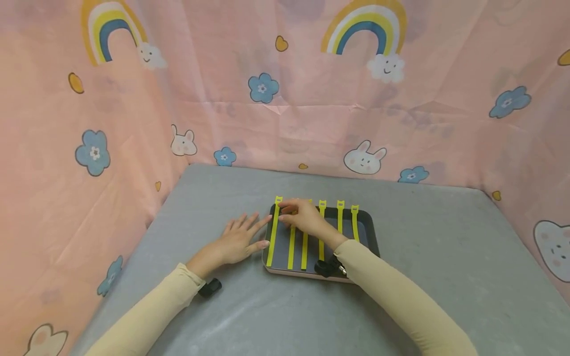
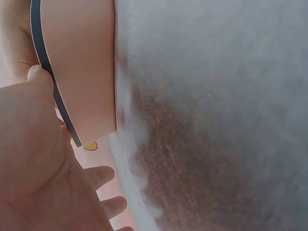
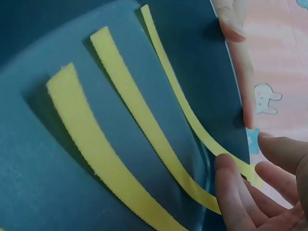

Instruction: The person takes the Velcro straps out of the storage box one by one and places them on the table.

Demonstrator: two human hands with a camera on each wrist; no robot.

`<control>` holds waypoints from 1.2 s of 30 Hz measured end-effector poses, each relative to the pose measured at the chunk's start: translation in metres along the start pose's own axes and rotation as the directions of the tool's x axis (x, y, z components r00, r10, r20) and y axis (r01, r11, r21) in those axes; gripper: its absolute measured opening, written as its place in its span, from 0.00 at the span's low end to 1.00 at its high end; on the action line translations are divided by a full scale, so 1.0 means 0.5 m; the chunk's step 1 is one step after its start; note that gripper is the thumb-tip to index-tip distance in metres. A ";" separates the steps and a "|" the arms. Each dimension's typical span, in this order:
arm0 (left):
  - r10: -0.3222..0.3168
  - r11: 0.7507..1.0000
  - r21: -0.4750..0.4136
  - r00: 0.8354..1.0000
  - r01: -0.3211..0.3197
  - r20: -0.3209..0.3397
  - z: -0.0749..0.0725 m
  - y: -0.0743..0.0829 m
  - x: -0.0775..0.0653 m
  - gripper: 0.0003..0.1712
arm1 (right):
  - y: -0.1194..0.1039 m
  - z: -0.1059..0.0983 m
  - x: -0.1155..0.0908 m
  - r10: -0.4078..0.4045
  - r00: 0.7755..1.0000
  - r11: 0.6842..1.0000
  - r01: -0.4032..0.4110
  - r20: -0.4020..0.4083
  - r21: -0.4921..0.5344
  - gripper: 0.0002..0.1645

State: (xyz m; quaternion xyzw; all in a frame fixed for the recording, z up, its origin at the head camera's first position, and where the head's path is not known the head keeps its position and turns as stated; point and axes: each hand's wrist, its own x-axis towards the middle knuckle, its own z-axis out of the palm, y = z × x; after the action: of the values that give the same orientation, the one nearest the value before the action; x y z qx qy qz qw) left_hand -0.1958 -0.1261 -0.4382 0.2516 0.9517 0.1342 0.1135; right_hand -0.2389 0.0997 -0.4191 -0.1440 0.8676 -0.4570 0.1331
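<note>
Several yellow hook-and-loop cable ties (image 1: 291, 247) lie side by side across a dark-lined, pink-sided rectangular tray (image 1: 285, 272), slotted heads at its far rim. My left hand (image 1: 236, 242) is spread flat at the tray's left side, its thumb and forefinger at the rim. In the left wrist view, the thumb (image 2: 41, 79) touches the dark rim. My right hand (image 1: 307, 217) reaches over the tray towards the leftmost cable tie (image 1: 273, 237). In the right wrist view, its fingers (image 3: 231, 192) rest beside that tie's head, with the thumb apart from them.
The tray stands on a grey covered table (image 1: 445, 267). A pink patterned curtain (image 1: 303, 128) encloses the back and sides. Black wrist devices, one on the left wrist (image 1: 210, 288) and one on the right (image 1: 327, 268), sit below the sleeves.
</note>
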 end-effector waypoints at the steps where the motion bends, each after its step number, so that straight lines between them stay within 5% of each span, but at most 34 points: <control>1: -0.001 1.000 -0.002 1.000 0.001 0.002 0.000 0.000 0.000 0.40 | 0.001 0.001 0.002 0.006 1.000 1.000 -0.006 0.004 0.007 0.27; 14: 0.000 1.000 0.001 1.000 0.000 -0.007 0.006 -0.004 0.002 0.40 | 0.006 0.014 0.012 0.035 0.998 0.992 -0.042 0.058 0.122 0.27; 36: 0.005 1.000 -0.005 1.000 -0.005 0.007 0.002 -0.005 0.000 0.40 | 0.010 0.028 0.019 0.051 0.996 0.992 -0.059 0.071 0.110 0.28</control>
State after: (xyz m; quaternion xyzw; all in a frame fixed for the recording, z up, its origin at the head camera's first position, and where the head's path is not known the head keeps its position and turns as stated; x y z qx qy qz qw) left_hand -0.1965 -0.1282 -0.4401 0.2541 0.9503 0.1362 0.1173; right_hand -0.2434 0.0881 -0.4320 -0.1277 0.8392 -0.4959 0.1829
